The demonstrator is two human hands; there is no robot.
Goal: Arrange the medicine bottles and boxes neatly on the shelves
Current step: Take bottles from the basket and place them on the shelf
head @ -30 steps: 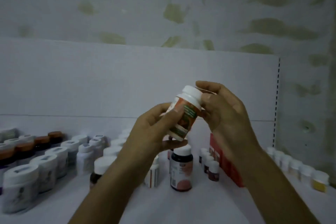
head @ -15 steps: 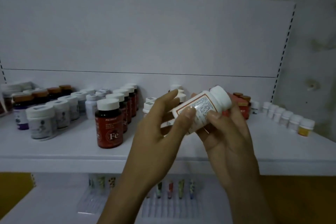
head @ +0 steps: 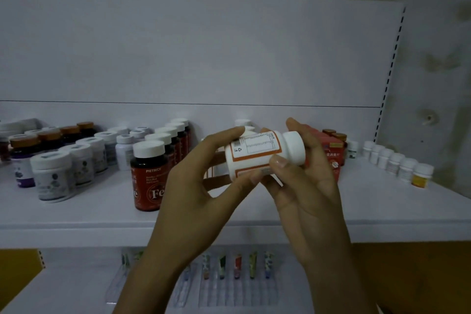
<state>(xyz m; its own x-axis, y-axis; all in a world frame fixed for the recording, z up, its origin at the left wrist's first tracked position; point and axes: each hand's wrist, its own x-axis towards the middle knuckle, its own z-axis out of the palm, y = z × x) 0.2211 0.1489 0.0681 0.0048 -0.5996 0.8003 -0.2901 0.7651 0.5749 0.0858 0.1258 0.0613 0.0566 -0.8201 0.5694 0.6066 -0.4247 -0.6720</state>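
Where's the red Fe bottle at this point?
The Fe bottle stands left of centre in the head view, on the shelf, heading a row of white-capped bottles, between the grey jars and the left hand, which grips a white bottle.

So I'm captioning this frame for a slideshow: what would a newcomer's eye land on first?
The white bottle with an orange-bordered label, held sideways at centre between the left hand and the right hand, cap pointing right. Next, the red Fe bottle standing at the shelf front just left of the hands.
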